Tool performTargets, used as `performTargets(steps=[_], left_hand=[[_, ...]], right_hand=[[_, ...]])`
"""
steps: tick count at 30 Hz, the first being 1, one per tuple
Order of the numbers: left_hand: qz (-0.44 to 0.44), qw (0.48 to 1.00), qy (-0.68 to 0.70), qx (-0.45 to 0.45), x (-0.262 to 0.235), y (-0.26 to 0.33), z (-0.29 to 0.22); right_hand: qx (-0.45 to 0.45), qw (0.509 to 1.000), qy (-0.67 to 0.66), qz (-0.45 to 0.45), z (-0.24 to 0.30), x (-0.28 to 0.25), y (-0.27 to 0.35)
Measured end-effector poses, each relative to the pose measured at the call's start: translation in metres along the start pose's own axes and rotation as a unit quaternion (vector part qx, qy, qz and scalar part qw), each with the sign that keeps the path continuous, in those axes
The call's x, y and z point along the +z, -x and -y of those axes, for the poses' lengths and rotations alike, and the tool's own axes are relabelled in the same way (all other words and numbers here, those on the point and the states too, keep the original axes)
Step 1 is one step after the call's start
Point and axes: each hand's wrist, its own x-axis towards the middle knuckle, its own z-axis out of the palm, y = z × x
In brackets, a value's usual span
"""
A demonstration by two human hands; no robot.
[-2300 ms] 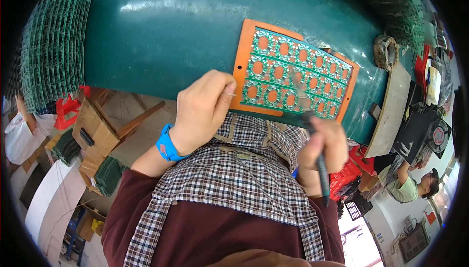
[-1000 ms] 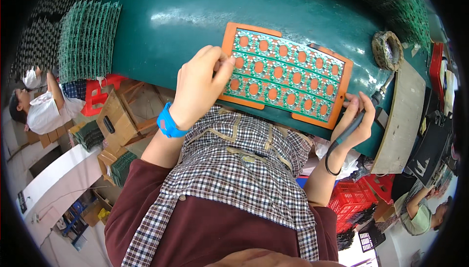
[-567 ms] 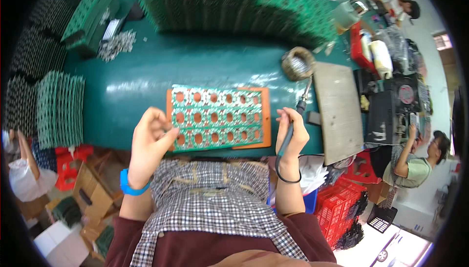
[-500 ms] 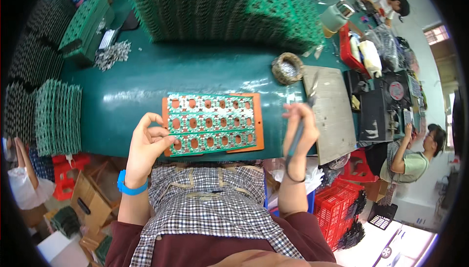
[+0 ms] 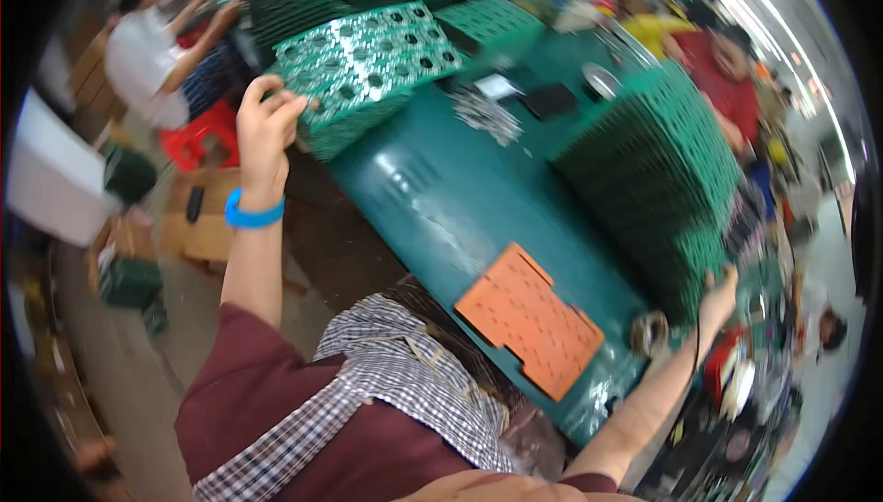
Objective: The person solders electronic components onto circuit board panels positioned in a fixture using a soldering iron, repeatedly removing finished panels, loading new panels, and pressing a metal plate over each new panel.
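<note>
My left hand (image 5: 269, 120) pinches the near-left corner of a green circuit board panel (image 5: 368, 53), which has rows of round holes. The panel lies over a stack of similar boards (image 5: 345, 132) at the table's left end; whether it fully rests there cannot be told. At the right, my right hand (image 5: 717, 302) is at the near end of a tall stack of green circuit boards (image 5: 644, 157). Its fingers are blurred and partly hidden against the stack. An orange fixture plate (image 5: 529, 318) with small holes and notched edges lies bare between my arms.
Thin metal parts (image 5: 487, 116) lie in a pile on the green table (image 5: 432, 189), near a black flat item (image 5: 550, 101). A round tape-wrapped holder (image 5: 649, 333) stands near my right forearm. Co-workers sit at the far left and far right; a red stool (image 5: 202, 139) stands at left.
The circuit board panel has left the orange plate and moved left in my left hand. My right hand has reached to the tall stack; the dark pen-like tool it held no longer shows. The view has turned.
</note>
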Motion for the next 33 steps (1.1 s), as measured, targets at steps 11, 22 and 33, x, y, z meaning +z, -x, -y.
performTargets(steps=[11, 22, 33], left_hand=[[-0.13, 0.989, 0.031, -0.06, -0.044, -0.046, 0.034], [-0.107, 0.992, -0.013, -0.063, -0.07, -0.061, 0.075], [-0.097, 0.995, -0.019, -0.025, -0.075, -0.054, 0.076]], right_hand=[[0.038, 0.999, -0.014, 0.014, -0.019, 0.01, -0.001], [0.323, 0.823, -0.462, -0.07, -0.013, 0.016, -0.007], [0.259, 0.9, -0.349, -0.026, -0.003, 0.001, 0.001]])
